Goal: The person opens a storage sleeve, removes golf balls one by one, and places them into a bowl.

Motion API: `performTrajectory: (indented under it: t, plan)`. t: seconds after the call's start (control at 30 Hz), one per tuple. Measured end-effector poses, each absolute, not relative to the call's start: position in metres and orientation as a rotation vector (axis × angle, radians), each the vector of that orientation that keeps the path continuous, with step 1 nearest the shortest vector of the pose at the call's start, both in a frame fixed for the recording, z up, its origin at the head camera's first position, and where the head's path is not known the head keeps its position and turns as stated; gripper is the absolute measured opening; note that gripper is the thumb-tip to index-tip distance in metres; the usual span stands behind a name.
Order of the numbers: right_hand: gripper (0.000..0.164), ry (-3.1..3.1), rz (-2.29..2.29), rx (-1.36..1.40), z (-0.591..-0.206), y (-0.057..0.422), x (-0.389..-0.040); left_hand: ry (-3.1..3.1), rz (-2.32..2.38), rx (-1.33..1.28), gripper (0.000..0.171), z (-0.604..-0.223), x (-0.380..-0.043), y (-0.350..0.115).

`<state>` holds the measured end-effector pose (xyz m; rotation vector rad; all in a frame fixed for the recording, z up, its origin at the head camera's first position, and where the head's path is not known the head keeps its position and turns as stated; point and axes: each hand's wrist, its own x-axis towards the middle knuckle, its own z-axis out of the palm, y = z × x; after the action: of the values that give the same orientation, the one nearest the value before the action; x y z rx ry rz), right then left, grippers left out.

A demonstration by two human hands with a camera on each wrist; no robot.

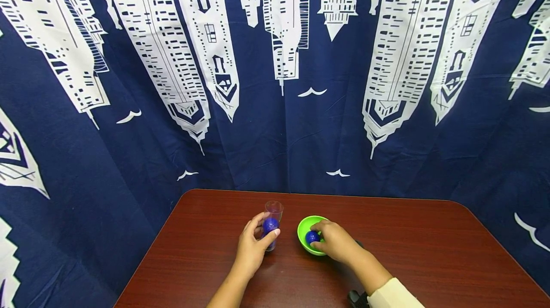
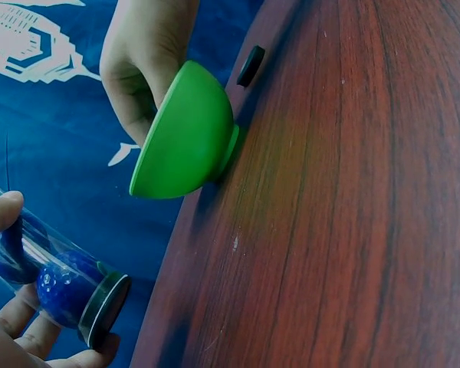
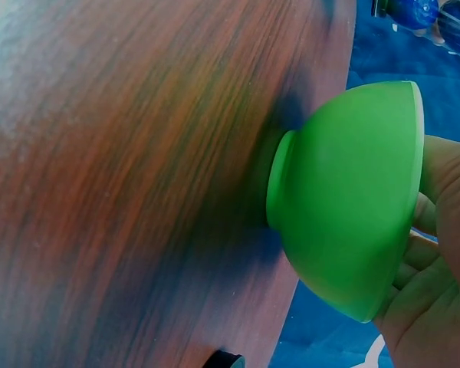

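Note:
My left hand grips a clear cylinder with its thumb and fingers, near the middle of the table. Blue balls sit inside it, and the left wrist view shows two of them stacked above the cylinder's dark end. To the right, a green bowl stands upright on the table. My right hand reaches into it, with thumb and fingers pinching a glittery blue ball. In the right wrist view the bowl's wall hides that ball and the fingertips.
A small black object lies on the table beyond the bowl, mostly hidden behind the right arm in the head view. The brown wooden table has rounded far corners. Behind it hangs a navy curtain with white buildings.

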<state>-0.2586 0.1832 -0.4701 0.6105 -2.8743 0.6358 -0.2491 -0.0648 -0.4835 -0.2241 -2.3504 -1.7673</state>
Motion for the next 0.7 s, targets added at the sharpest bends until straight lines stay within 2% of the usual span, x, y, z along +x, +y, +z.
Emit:
performTrajectory:
  t: [0.7]
  plan:
    - [0.032, -2.699, 0.728, 0.639, -0.4661, 0.1917, -0.2552, -2.348, -1.765, -0.214, 0.049, -0.4802, -0.2506, -0.065]
